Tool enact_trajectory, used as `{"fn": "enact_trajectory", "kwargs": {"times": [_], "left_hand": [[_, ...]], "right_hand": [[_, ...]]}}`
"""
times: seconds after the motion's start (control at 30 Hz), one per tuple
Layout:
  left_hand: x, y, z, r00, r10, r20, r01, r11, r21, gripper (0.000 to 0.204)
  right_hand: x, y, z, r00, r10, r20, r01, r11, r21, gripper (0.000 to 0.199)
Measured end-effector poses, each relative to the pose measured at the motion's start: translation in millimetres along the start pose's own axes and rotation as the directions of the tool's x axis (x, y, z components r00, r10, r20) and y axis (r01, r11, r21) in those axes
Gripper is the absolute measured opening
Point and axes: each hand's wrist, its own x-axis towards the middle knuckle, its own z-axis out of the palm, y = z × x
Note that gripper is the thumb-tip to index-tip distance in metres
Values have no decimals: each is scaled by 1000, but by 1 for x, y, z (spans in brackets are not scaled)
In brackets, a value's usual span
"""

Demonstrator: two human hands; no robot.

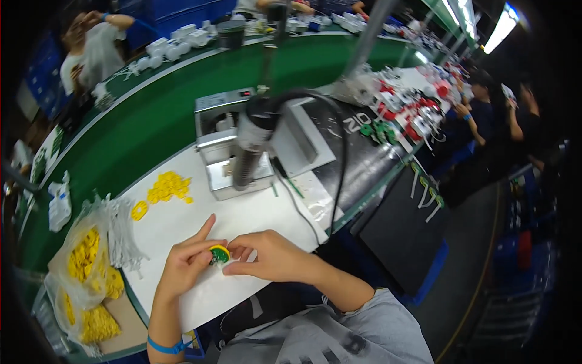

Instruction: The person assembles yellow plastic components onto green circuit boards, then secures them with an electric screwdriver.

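My left hand (pixel 183 262) pinches a small round green circuit board (pixel 219 255) with a yellow disc-shaped cover (pixel 222 247) along its edge. The left index finger points up and away from the piece. At the piece's right edge is my right hand (pixel 262 255), with its thumb and curled fingers apart. Its fingertips are close to the rim; whether they touch it is hard to see. A short whitish part shows just below the board. Both hands are over a white sheet (pixel 182 227) on the bench.
Loose yellow parts (pixel 168 187) lie beyond my hands. Plastic bags of yellow parts (pixel 85 258) and a bundle of white cables (pixel 123 233) are at left. A metal machine (pixel 233 155) with a dark cylinder stands ahead. Far right, red and white parts (pixel 412 106) pile up near other people.
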Motion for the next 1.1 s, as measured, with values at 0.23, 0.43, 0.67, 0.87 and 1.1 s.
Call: {"fn": "enact_trajectory", "kwargs": {"times": [0.23,0.43,0.67,0.87,1.1], "left_hand": [[38,11,154,955,-124,268,126,992,9,74],[46,11,146,1000,-16,-6,17,964,265,86],[38,-38,-6,666,297,-685,197,815,545,49],[7,-49,-111,564,185,-805,491,709,507,25],[5,-61,-129,779,122,-616,569,275,775,12]], "right_hand": [[-151,75,-115,995,98,3,-94,953,289,21],[-355,195,-326,738,567,-365,-458,819,344,19],[-592,397,-540,-330,308,-892,-335,845,416,17],[-629,517,-651,-562,232,-794,-358,797,486,17],[-578,486,-629,-534,-67,-843,-826,254,503,30]]}}
